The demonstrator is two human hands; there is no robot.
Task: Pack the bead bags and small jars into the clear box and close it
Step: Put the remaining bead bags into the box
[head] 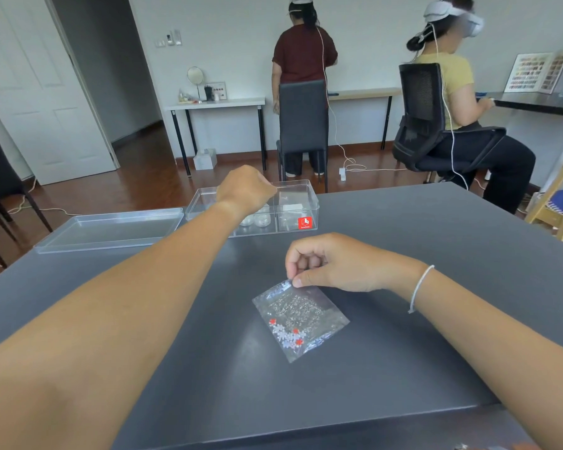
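Dark table [403,222], left hand [244,190] fisted over clear box [293,219], right hand [332,264] fingers pinching bead bag [301,319]

White walls [228,34] and a dark wooden floor [150,177] are seen. A white door [36,92] stands open at the left. Two narrow tables [215,103] are set against the far wall, with a black chair [303,125] before them. A dark grey counter [403,241] fills the foreground.

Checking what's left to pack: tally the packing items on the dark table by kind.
Bead bag: 1, pinched by right hand
Small jars: 2 visible in clear box
Clear box: 1
Lid: 1, off
Total: 5
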